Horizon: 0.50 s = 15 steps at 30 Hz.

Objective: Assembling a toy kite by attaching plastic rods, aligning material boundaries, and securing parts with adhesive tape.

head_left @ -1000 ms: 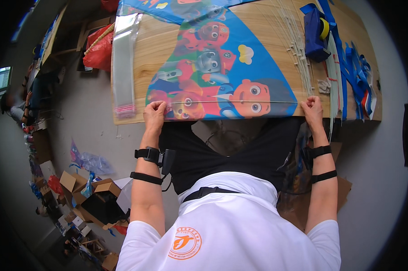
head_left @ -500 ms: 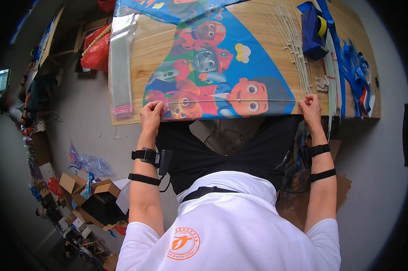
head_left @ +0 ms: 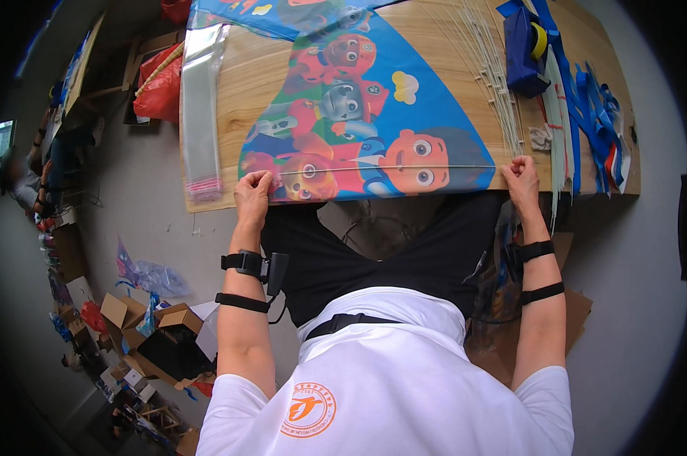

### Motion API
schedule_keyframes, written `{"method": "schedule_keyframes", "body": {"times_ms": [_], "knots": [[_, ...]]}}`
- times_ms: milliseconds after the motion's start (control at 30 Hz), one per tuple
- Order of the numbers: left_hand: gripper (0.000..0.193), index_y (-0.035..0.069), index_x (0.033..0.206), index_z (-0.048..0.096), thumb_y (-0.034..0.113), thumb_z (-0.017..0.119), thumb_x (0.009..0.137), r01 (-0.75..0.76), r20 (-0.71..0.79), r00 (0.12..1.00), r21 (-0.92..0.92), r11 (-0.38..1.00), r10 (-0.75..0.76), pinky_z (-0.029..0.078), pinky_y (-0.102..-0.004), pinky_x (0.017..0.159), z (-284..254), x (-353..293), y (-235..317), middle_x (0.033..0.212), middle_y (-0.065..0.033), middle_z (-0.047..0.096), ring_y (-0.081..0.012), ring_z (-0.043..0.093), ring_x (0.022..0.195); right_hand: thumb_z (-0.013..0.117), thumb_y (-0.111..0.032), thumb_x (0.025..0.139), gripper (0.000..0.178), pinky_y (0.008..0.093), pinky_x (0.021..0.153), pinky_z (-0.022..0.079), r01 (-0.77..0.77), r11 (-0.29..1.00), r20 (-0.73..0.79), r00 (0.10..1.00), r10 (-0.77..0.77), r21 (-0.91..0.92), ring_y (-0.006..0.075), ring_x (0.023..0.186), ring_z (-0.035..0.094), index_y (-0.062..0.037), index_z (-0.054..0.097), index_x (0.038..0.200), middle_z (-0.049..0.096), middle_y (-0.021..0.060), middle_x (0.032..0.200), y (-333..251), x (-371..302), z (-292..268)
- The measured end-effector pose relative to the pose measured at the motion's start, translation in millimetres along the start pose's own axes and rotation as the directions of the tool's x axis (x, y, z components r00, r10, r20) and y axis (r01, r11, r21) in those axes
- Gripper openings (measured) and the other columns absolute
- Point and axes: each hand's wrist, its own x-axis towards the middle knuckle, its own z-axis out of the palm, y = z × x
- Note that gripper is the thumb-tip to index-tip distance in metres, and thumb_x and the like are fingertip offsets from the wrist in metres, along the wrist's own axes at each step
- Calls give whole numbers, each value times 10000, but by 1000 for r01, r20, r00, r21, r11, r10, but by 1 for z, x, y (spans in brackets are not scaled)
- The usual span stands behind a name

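Two corners of the kite [head_left: 366,114] are what I cannot see properly: its far tip runs out of the top of the picture, and each of the corners nearest me is covered by one of my fists. My left hand [head_left: 252,194] is clenched on the near left corner and my right hand [head_left: 520,178] is clenched on the near right corner, both at the near edge of the bench [head_left: 241,83]. Between them a thin pale rod [head_left: 389,168] runs straight across the kite, parallel to that edge; whether my fingers pinch the rod itself or only the fabric, I cannot tell.

The kite lies flat on the bench, a blue triangle printed with bright cartoon characters in red, grey and orange. To its right a fan of thin white rods [head_left: 495,83] lies on the wood, then a dark blue bundle with a yellow roll [head_left: 527,45] at the far right corner and blue ribbons [head_left: 590,114] along the right edge. Clear plastic sleeves [head_left: 199,106] lie along the left edge. My lap hides whatever sits under the bench.
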Motion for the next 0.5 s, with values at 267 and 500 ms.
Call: {"method": "schedule_keyframes", "body": {"times_ms": [267,500], "knots": [[186,-14,954,682,151,685,868,-25,-32,999,73,997,27,487,-249,682,3,-1,3,831,-34,659,-102,592,740,712,-96,781,281,287,696,505,7,1000,-15,1000,-7,-24,148,710,603,-16,528,978,611,60,770,-2,0,3],[216,-28,975,684,166,677,881,-43,-64,996,177,983,55,477,-238,688,7,-5,7,835,-32,663,-94,585,749,714,-101,780,294,294,700,507,-10,997,-16,1000,8,-82,155,722,613,-15,525,988,620,70,784,-7,-1,1]]}}
